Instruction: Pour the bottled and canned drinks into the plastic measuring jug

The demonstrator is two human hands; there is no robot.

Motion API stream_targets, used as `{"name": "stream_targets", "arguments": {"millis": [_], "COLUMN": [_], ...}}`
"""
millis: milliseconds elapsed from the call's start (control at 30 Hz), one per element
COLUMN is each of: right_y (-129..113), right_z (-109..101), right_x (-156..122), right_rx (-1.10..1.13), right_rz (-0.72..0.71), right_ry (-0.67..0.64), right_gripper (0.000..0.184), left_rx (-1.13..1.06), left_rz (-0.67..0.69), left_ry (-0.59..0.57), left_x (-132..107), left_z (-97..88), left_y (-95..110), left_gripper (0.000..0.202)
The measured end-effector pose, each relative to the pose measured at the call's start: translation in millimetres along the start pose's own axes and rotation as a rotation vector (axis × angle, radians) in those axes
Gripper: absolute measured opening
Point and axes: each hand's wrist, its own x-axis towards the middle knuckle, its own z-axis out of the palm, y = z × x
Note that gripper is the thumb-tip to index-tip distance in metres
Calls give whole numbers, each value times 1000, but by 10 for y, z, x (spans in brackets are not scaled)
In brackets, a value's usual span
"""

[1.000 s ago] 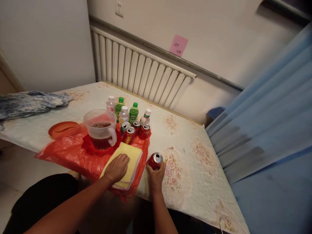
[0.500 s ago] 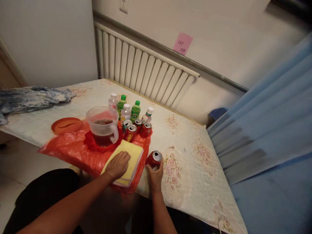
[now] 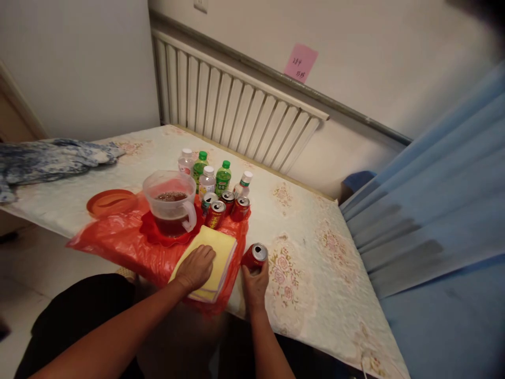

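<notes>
My right hand (image 3: 256,284) is wrapped around a red drink can (image 3: 254,257), which stands upright on the tablecloth with its top opened. My left hand (image 3: 196,268) rests on a folded yellow cloth (image 3: 223,246), fingers down on its surface and not gripping it. Beyond the cloth, a clear plastic jug (image 3: 169,197) of dark brown liquid sits on a red wavy-edged dish (image 3: 152,229). Beside the jug are several opened cans, among them a red can (image 3: 215,213). Behind these stand several bottles, such as a green-capped bottle (image 3: 223,178).
A red plastic bag (image 3: 118,247) lies under the jug and cloth. An orange lid (image 3: 110,202) is to the left. The floral tablecloth (image 3: 311,295) covers the table. Crumpled patterned fabric (image 3: 59,160) lies at far left. A radiator (image 3: 232,100) is behind; a blue curtain (image 3: 442,210) hangs at right.
The view has shifted slightly, so everything on the table sits a little further right. Both hands keep their places on the cloth and the can.
</notes>
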Motion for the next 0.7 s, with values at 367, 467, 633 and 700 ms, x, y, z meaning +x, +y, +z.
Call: {"name": "stream_targets", "arguments": {"millis": [367, 467, 633, 700], "right_y": [-62, -97, -186, -218], "right_z": [-15, -18, -17, -18], "right_x": [3, 5, -9, -16], "right_rx": [-5, -79, -142, -146], "right_rz": [67, 58, 58, 73], "right_ry": [24, 62, 92, 90], "right_gripper": [75, 71, 64, 61], "left_rx": [-27, -35, -66, -86], "left_rz": [50, 35, 34, 17], "left_ry": [0, -26, -81, -105], "left_x": [-15, 2, 37, 58], "left_z": [-3, -13, 0, 7], "left_y": [-42, -35, -38, -41], "left_gripper": [18, 19, 22, 24]}}
